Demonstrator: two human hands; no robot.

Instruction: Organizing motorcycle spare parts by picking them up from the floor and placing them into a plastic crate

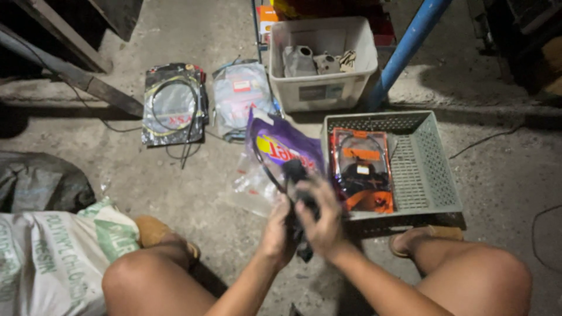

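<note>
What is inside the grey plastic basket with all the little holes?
Inside the grey perforated plastic basket lies a clear packet holding an orange-and-black coiled cable. Whatever sits beneath that packet is covered.

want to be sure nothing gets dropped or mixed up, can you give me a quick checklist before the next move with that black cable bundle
1. Both hands on the black cable bundle: left hand and right hand grip it: ok.
2. Grip detail: blurred: cannot tell.
3. Room in the grey crate: one orange-and-black packet inside, right part bare: ok.
4. Purple packet apart from the bundle: overlaps it in view: cannot tell.
5. Two packets on the floor out of the hands' way: ok.
</note>
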